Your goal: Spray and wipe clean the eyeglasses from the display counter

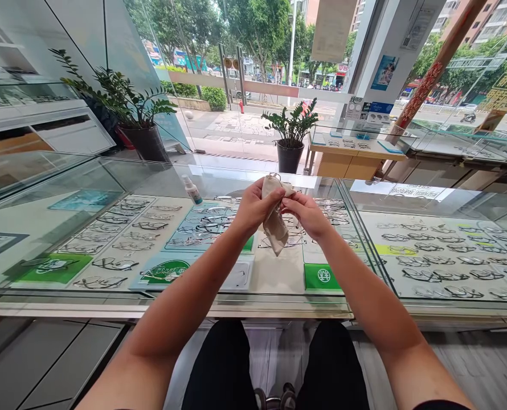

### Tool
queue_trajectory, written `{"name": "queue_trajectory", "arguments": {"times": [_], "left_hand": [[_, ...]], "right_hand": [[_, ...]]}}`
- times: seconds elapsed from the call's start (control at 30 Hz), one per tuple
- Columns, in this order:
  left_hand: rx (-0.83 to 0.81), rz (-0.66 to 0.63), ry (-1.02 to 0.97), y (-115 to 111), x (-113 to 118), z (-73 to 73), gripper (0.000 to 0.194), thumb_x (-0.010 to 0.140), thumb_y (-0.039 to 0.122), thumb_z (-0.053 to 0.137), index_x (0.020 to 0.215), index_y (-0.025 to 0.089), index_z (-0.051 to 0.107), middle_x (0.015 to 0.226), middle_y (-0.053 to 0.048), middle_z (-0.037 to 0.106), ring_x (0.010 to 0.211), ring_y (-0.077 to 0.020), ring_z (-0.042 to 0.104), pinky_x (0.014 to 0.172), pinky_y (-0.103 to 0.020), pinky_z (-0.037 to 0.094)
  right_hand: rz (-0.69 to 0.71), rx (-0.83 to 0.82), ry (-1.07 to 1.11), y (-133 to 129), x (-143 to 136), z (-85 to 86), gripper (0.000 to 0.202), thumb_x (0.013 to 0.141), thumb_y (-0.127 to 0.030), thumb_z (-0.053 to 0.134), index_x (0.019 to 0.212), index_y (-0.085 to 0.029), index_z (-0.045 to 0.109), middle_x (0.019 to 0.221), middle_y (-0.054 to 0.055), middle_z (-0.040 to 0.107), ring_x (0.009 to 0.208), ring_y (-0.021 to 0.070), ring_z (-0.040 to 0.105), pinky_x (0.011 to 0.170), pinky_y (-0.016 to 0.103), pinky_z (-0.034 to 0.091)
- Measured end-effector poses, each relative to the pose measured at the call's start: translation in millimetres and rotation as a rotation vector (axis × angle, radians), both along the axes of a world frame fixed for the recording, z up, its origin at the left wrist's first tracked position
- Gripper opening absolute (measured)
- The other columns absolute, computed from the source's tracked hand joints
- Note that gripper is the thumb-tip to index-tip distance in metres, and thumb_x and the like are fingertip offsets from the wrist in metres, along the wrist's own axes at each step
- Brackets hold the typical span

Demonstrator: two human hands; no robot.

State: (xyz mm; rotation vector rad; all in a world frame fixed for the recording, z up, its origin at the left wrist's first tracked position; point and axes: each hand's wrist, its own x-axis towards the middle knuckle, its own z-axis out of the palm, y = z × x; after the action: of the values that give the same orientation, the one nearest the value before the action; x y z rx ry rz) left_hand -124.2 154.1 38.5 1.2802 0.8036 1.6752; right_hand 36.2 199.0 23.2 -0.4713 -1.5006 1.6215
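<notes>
A beige cloth hangs in soft folds above the glass counter, its lower end narrowing to a point. My left hand is closed around its upper part, thumb pressed across the fabric. From the other side, the fingers of my right hand pinch the cloth's right edge, close to my left thumb. Thin lines show at the cloth's top and by my right fingers; whether they are cords or a spectacle frame I cannot make out. The palm sides of both hands are hidden.
Under the glass counter top lie rows of eyeglasses and a green card. A small white spray bottle stands at the left. Beyond the counter are potted plants and a wooden display table.
</notes>
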Motion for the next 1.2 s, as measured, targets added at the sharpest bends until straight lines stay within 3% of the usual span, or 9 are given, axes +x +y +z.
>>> {"name": "queue_trajectory", "arguments": {"times": [0.33, 0.53, 0.83, 1.03, 1.2], "left_hand": [[0.057, 0.159, -0.003, -1.3, 4.6, 1.9, 0.057, 0.078, 0.07, 0.094, 0.075, 0.018, 0.069, 0.065, 0.001, 0.062, 0.058, -0.0107, 0.052, 0.055, -0.025, 0.041], [0.007, -0.017, -0.006, 6.5, -4.0, -1.9, 0.056, 0.081, 0.072, 0.09, 0.081, 0.018, 0.074, 0.068, -0.001, 0.068, 0.058, -0.0143, 0.06, 0.057, -0.028, 0.05], [-0.035, -0.161, -0.066, 2.9, -10.0, 3.3, 0.048, 0.075, 0.051, 0.101, 0.097, 0.018, 0.076, 0.084, -0.003, 0.077, 0.069, -0.0165, 0.07, 0.069, -0.029, 0.06], [-0.018, -0.119, -0.027, -0.7, -4.6, 4.8, 0.05, 0.07, 0.041, 0.105, 0.105, 0.02, 0.077, 0.09, -0.004, 0.079, 0.074, -0.0169, 0.072, 0.073, -0.03, 0.063], [0.01, -0.053, 0.008, -2.9, 1.4, 5.9, 0.05, 0.07, 0.053, 0.104, 0.091, 0.019, 0.073, 0.071, -0.002, 0.073, 0.06, -0.0163, 0.068, 0.061, -0.031, 0.059]], "right_hand": [[-0.027, 0.082, -0.085, -1.5, 1.0, 0.8, 0.033, 0.079, -0.052, 0.088, 0.088, -0.022, 0.078, 0.086, 0.001, 0.074, 0.086, 0.0182, 0.064, 0.092, 0.04, 0.055], [-0.065, 0.14, -0.09, 2.7, 5.4, 4.3, 0.03, 0.082, -0.05, 0.083, 0.09, -0.022, 0.079, 0.086, 0.002, 0.073, 0.085, 0.018, 0.063, 0.087, 0.037, 0.052], [-0.131, 0.147, -0.088, 5.0, 10.4, 9.3, 0.031, 0.081, -0.053, 0.081, 0.08, -0.023, 0.071, 0.082, 0.0, 0.067, 0.085, 0.017, 0.057, 0.084, 0.033, 0.047], [-0.102, 0.114, -0.051, 3.1, 9.2, 7.3, 0.029, 0.083, -0.051, 0.081, 0.08, -0.023, 0.073, 0.084, 0.0, 0.067, 0.084, 0.0164, 0.057, 0.085, 0.033, 0.046], [-0.025, 0.064, -0.066, 2.0, 6.7, 3.1, 0.035, 0.078, -0.055, 0.087, 0.087, -0.022, 0.076, 0.085, 0.001, 0.069, 0.087, 0.0178, 0.059, 0.089, 0.036, 0.047]]}}
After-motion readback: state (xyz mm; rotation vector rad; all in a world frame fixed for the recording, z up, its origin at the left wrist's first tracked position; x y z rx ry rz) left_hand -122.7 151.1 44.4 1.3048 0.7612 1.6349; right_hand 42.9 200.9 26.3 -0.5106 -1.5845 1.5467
